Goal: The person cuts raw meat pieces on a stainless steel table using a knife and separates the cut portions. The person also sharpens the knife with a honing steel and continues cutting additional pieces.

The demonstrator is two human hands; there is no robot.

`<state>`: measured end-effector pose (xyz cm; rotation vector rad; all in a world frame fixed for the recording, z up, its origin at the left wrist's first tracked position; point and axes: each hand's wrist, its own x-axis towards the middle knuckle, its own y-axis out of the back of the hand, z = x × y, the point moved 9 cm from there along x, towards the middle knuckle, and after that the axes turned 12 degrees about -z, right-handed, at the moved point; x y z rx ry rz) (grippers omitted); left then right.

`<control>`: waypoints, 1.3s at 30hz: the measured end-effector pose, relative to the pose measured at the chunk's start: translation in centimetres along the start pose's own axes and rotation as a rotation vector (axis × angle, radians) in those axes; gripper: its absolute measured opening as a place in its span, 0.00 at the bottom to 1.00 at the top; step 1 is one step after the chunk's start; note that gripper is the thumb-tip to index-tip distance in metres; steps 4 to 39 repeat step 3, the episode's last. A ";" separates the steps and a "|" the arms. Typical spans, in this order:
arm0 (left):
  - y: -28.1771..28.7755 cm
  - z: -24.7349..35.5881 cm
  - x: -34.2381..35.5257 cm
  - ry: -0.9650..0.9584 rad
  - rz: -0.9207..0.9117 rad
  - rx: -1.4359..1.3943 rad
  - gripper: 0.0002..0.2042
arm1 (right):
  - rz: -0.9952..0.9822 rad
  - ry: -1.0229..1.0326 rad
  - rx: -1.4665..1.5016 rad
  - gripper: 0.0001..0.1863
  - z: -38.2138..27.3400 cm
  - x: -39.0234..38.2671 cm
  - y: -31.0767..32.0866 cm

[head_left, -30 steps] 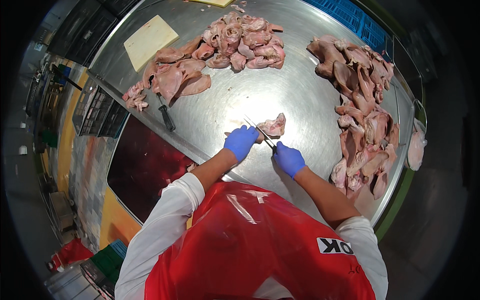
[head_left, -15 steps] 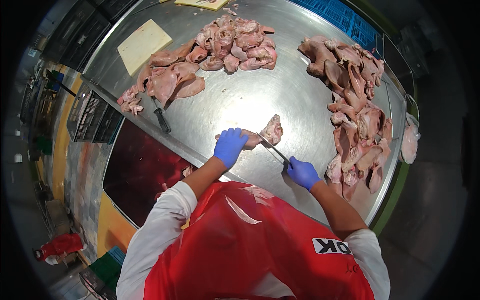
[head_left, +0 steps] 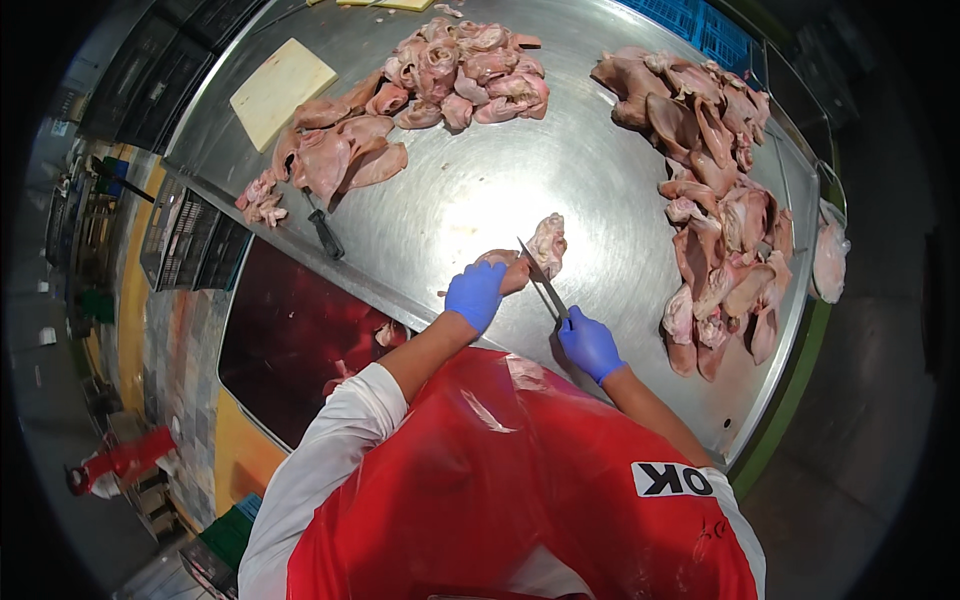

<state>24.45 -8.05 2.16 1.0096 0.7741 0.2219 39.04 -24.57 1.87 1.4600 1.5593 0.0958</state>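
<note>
A pale pink piece of raw meat [head_left: 546, 246] lies on the steel table [head_left: 470, 190] in front of me. My left hand [head_left: 476, 294], in a blue glove, presses on its near left end. My right hand [head_left: 590, 344], also blue-gloved, grips a knife [head_left: 543, 283] whose blade points up and left into the meat between the two hands. I wear a red apron over white sleeves.
A heap of raw meat [head_left: 450, 80] lies at the far left of the table, another heap [head_left: 715, 190] along the right side. A second, dark-handled knife [head_left: 324, 232] rests near the left edge. A pale cutting board [head_left: 282, 90] sits far left. A dark red bin [head_left: 300, 340] stands below the table's left edge.
The view has shifted slightly. My hands stay on the meat and the knife blade has worked a little further into the piece; my right hand has drawn back toward me.
</note>
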 end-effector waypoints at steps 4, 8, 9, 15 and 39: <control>-0.6 -0.2 0.0 -0.006 0.024 -0.035 0.18 | -0.012 0.053 -0.038 0.14 -0.9 0.8 0.0; -0.6 -0.2 0.0 -0.006 0.024 -0.035 0.18 | -0.012 0.053 -0.038 0.14 -0.9 0.8 0.0; -0.6 -0.2 0.0 -0.006 0.024 -0.035 0.18 | -0.012 0.053 -0.038 0.14 -0.9 0.8 0.0; -0.6 -0.2 0.0 -0.006 0.024 -0.035 0.18 | -0.012 0.053 -0.038 0.14 -0.9 0.8 0.0; -0.6 -0.2 0.0 -0.006 0.024 -0.035 0.18 | -0.012 0.053 -0.038 0.14 -0.9 0.8 0.0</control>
